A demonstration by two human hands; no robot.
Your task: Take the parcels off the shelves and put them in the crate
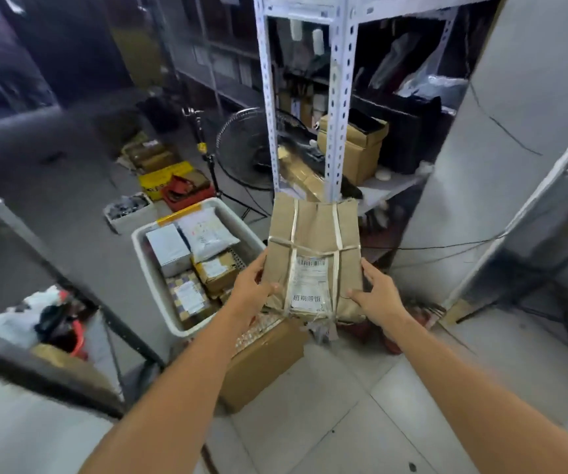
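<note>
A flat brown paper parcel [313, 234], tied with pale straps and carrying a white label, hangs in the air in front of me. My left hand [253, 290] grips its near left edge and my right hand [380, 297] grips its near right edge. To the left, on the floor, stands the white crate [145, 265]. Several parcels lie inside it: a white box [168, 248], a white mailer bag [207, 232] and small brown boxes [215, 270]. The parcel is held to the right of the crate, not over it.
A white metal shelf upright [339, 97] stands just behind the parcel, with cardboard boxes [354, 148] on its shelf. A brown carton [262, 364] lies on the floor below my hands. A floor fan [245, 148], yellow and red boxes [173, 184] and a grey shelf frame [36, 241] surround the crate.
</note>
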